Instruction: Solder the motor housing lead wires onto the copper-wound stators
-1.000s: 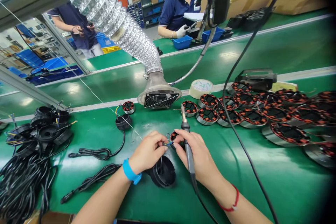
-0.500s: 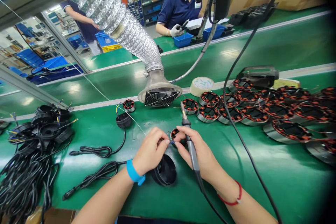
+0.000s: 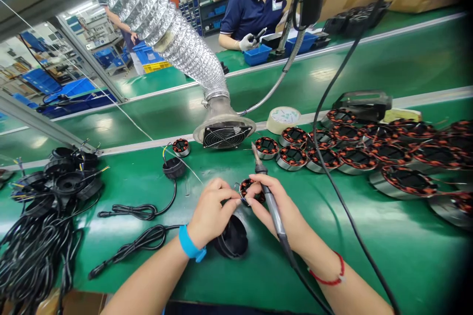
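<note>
My right hand (image 3: 283, 202) is closed around a soldering iron (image 3: 271, 202), whose tip points up and away from me. Its thumb and fingertip also pinch at a thin blue wire beside a small stator (image 3: 247, 188) with orange windings. My left hand (image 3: 212, 209) meets it there, thumb and forefinger pressed together on the same wire. A thin pale strand (image 3: 194, 174) runs from the upper left down to my left hand. Below the fingertips lies a black round housing (image 3: 232, 241), partly covered by my left hand; a coiled black cable (image 3: 138, 246) lies to its left.
Many stators (image 3: 356, 160) crowd the right side. Black housings with cables (image 3: 70, 182) pile up at left. A fume extractor (image 3: 225, 130) hangs ahead, near a tape roll (image 3: 284, 119). The iron's black cord (image 3: 332, 197) crosses at right. A gloved co-worker (image 3: 246, 15) sits opposite.
Both hands stay together at the wire, with only slight finger shifts. The soldering iron has tilted a little to the left at its tip. In the background a person has moved right.
</note>
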Demonstrator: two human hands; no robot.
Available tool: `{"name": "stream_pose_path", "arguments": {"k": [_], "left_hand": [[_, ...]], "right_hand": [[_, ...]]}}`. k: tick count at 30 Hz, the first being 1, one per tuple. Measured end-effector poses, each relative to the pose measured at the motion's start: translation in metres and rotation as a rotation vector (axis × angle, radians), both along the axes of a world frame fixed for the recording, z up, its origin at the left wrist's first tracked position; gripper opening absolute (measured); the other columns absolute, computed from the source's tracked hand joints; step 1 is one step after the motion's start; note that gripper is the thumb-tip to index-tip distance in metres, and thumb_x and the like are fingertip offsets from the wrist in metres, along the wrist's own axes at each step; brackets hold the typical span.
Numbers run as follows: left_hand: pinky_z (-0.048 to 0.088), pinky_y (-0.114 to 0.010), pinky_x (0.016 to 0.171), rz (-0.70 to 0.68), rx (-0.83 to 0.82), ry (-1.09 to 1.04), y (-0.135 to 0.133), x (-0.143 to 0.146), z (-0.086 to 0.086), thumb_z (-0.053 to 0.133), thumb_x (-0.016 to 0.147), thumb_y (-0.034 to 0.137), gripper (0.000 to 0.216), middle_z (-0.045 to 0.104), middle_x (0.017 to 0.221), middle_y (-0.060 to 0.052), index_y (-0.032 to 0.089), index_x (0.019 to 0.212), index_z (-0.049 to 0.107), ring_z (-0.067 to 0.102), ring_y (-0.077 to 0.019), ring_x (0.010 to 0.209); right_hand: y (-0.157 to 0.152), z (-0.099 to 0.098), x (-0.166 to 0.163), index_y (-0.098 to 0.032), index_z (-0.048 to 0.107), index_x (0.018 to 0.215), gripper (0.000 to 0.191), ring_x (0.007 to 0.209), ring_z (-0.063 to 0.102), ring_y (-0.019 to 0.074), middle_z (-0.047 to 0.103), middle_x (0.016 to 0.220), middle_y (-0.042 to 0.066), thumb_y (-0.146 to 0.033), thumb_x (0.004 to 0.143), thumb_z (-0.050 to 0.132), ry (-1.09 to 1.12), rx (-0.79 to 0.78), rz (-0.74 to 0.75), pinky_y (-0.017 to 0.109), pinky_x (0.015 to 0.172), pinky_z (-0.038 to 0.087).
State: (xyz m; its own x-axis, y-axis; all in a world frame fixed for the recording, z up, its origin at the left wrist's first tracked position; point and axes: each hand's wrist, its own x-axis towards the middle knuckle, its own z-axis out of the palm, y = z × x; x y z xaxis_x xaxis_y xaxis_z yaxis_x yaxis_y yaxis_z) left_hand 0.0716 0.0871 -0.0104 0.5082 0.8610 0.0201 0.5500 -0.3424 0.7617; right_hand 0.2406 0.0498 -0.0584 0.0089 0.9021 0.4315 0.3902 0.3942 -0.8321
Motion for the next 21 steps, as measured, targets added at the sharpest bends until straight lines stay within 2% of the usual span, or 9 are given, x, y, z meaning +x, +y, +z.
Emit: {"name": "stream_pose_path", "arguments": {"k": [3, 5, 7, 9, 12, 16, 19, 21], "left_hand": [[0.046, -0.027, 0.076, 0.064, -0.117, -0.09, 0.002, 0.001, -0.004, 0.053, 0.085, 0.013, 0.016, 0.054, 0.084, -0.003, 0.016, 0.08, 0.068, 0.057, -0.0144, 0.08], [0.048, -0.024, 0.066, 0.079, -0.237, -0.153, 0.005, 0.001, -0.006, 0.052, 0.085, 0.013, 0.015, 0.052, 0.088, -0.003, 0.014, 0.079, 0.066, 0.058, -0.0105, 0.068], [0.047, -0.023, 0.059, 0.068, -0.302, -0.177, 0.009, 0.0, -0.009, 0.052, 0.084, 0.013, 0.014, 0.05, 0.089, -0.002, 0.014, 0.079, 0.065, 0.054, -0.0067, 0.057], [0.046, -0.023, 0.062, 0.048, -0.261, -0.143, 0.016, -0.002, -0.011, 0.054, 0.083, 0.014, 0.013, 0.049, 0.084, -0.001, 0.014, 0.078, 0.066, 0.053, -0.0076, 0.06], [0.044, -0.025, 0.071, 0.053, -0.161, -0.059, 0.026, -0.005, -0.014, 0.056, 0.082, 0.015, 0.013, 0.051, 0.077, -0.001, 0.016, 0.077, 0.068, 0.053, -0.0125, 0.073], [0.042, -0.027, 0.077, 0.032, -0.133, 0.002, 0.03, -0.007, -0.015, 0.057, 0.08, 0.013, 0.015, 0.053, 0.077, -0.001, 0.017, 0.077, 0.071, 0.053, -0.0146, 0.08], [0.042, -0.027, 0.078, 0.001, -0.142, 0.023, 0.028, -0.006, -0.014, 0.057, 0.079, 0.012, 0.017, 0.052, 0.078, -0.002, 0.017, 0.077, 0.073, 0.053, -0.0148, 0.081], [0.042, -0.027, 0.078, 0.002, -0.153, 0.026, 0.027, -0.004, -0.013, 0.057, 0.079, 0.012, 0.017, 0.053, 0.078, -0.002, 0.017, 0.077, 0.073, 0.053, -0.0148, 0.081]], "right_hand": [[-0.002, 0.002, 0.013, -0.026, 0.037, 0.128, 0.042, 0.091, 0.061, 0.0179, 0.062, 0.093, 0.003, -0.021, 0.088, 0.05, -0.097, -0.115, 0.11, 0.039, 0.088, 0.049], [-0.002, 0.004, 0.018, -0.027, 0.037, 0.129, 0.043, 0.096, 0.06, 0.0186, 0.063, 0.096, 0.003, -0.02, 0.089, 0.05, -0.166, -0.108, 0.153, 0.04, 0.091, 0.047], [0.001, 0.004, 0.017, -0.027, 0.04, 0.126, 0.039, 0.092, 0.06, 0.0189, 0.064, 0.092, 0.002, -0.02, 0.089, 0.05, -0.215, -0.051, 0.11, 0.039, 0.088, 0.048], [0.006, 0.002, 0.01, -0.027, 0.043, 0.121, 0.034, 0.085, 0.061, 0.0195, 0.064, 0.085, 0.001, -0.02, 0.089, 0.049, -0.242, -0.018, 0.013, 0.039, 0.083, 0.048], [0.015, -0.002, -0.004, -0.025, 0.045, 0.119, 0.032, 0.08, 0.061, 0.0209, 0.065, 0.081, 0.001, -0.019, 0.088, 0.049, -0.267, -0.021, -0.111, 0.039, 0.077, 0.048], [0.016, -0.002, -0.009, -0.025, 0.045, 0.12, 0.033, 0.083, 0.061, 0.0216, 0.068, 0.086, 0.002, -0.019, 0.087, 0.05, -0.296, 0.009, -0.122, 0.04, 0.079, 0.047], [0.005, 0.007, -0.001, -0.026, 0.046, 0.123, 0.033, 0.089, 0.063, 0.0221, 0.07, 0.089, 0.002, -0.023, 0.09, 0.048, -0.272, -0.018, -0.172, 0.039, 0.081, 0.048], [-0.006, 0.014, 0.004, -0.026, 0.047, 0.126, 0.034, 0.085, 0.065, 0.0214, 0.071, 0.084, 0.002, -0.028, 0.092, 0.046, -0.248, -0.065, -0.209, 0.037, 0.078, 0.05]]}}
